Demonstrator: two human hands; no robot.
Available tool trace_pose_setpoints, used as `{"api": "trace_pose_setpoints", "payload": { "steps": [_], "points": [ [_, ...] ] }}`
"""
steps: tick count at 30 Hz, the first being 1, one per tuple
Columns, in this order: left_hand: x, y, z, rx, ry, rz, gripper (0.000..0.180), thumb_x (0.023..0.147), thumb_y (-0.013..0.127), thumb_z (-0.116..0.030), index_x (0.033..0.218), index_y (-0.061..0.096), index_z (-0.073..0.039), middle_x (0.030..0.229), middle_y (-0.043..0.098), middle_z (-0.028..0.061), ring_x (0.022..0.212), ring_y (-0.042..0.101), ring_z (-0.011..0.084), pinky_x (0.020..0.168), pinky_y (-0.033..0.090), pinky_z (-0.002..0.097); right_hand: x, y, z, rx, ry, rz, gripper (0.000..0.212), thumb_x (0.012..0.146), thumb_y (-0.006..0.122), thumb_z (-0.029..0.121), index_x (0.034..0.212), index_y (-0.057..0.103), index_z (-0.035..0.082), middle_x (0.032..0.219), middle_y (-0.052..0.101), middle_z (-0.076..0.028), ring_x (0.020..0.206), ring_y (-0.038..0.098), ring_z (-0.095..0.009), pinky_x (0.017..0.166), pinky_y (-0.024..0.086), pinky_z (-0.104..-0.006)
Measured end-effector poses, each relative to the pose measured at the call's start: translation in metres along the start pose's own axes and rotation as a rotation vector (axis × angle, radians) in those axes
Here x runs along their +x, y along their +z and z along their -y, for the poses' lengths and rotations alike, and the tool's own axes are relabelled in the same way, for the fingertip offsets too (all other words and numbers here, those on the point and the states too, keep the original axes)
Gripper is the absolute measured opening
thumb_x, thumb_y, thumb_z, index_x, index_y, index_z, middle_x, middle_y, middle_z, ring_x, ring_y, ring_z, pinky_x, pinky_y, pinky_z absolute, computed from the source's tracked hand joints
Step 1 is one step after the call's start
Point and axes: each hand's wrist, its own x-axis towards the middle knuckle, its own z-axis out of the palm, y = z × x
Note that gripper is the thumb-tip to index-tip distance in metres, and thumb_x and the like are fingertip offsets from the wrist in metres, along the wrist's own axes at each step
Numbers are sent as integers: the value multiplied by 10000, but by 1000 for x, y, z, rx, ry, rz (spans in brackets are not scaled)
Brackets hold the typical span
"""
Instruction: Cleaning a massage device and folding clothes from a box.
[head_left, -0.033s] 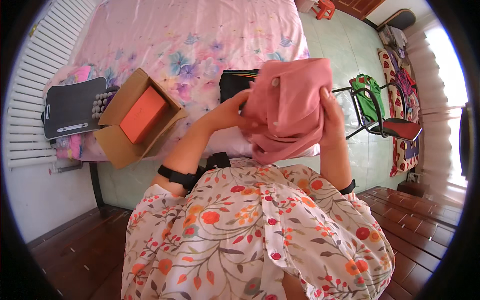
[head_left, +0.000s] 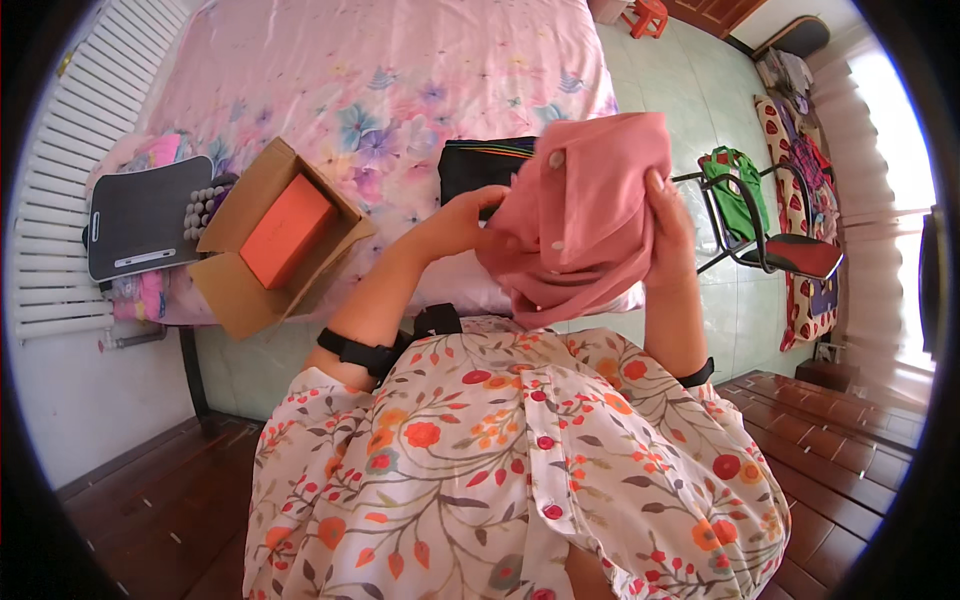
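A folded pink shirt (head_left: 590,215) with pale buttons is held up in front of me, above the near edge of the bed. My right hand (head_left: 672,235) grips its right side, thumb on top and the other fingers mostly behind the cloth. At the left edge, my left hand (head_left: 465,225) holds the shirt, with part of its fingers hidden by the fabric. Just beyond that hand lies a folded black cloth item (head_left: 485,160) with thin coloured stripes, partly covered by the shirt.
On the bed (head_left: 400,60), an opened cardboard box (head_left: 235,215) contains an orange box (head_left: 288,232). Left of it sits a dark lap desk (head_left: 145,220) beside a grey knobbly object (head_left: 205,208). A black-framed chair (head_left: 765,215) with a green bag (head_left: 738,195) stands at the right.
The shirt has shifted slightly to the right with my right hand. More of the striped black item shows beside it, and my left hand's fingers have moved a little at the shirt's edge.
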Motion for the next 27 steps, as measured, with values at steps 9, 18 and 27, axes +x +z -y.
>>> {"api": "trace_pose_setpoints", "payload": {
  "steps": [9, 18, 27],
  "points": [
    [-1, -33, -45, 61, -41, -294, 171, 794, 675, -172, 838, 545, -70, 728, 451, -66, 667, 376, 39, 604, 352, 207, 5, -53, 24, -501, -78, -207, 329, 803, 495, -24, 1129, 535, -46, 1057, 615, -92, 980, 586, -156, 843, 466, -277],
    [-2, -21, -60, 611, -53, -360, 275, 721, 699, -181, 952, 599, -68, 695, 620, 100, 647, 605, 197, 606, 458, 335, 6, -26, 3, -853, -48, -195, 245, 715, 622, -32, 953, 567, -22, 849, 602, -45, 816, 554, -99, 725, 452, -238],
    [-2, -12, -53, 255, -72, -150, 158, 714, 675, -89, 788, 559, -11, 871, 616, 36, 805, 604, 147, 647, 464, 302, 13, -23, -17, -1253, -283, -313, 155, 696, 593, -51, 817, 519, 12, 648, 483, -33, 649, 440, -90, 594, 412, -239]
  ]
}}
